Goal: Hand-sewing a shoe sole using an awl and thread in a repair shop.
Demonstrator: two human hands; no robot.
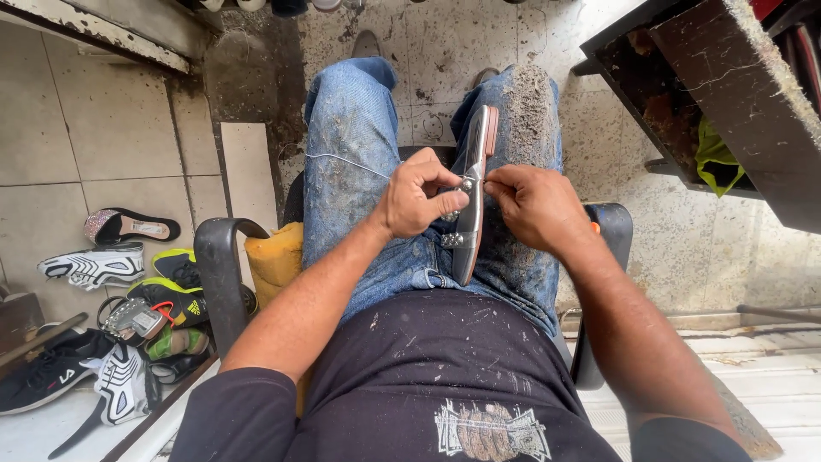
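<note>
A silver sandal (pixel 475 184) with a brown sole edge and metal studs stands on its side between my knees, over my blue jeans. My left hand (pixel 417 198) grips its strap near a stud and holds a thin white thread (pixel 346 161) that runs off to the left across my thigh. My right hand (pixel 532 204) pinches something small against the sandal's right side, fingertips touching the strap; what it pinches is too small to make out.
I sit in a chair with black armrests (pixel 215 265) and a yellow cushion (pixel 275 255). A pile of shoes and a sequined sandal (pixel 128 228) lies on the tiled floor at the left. A dark wooden bench (pixel 727 94) stands at the right.
</note>
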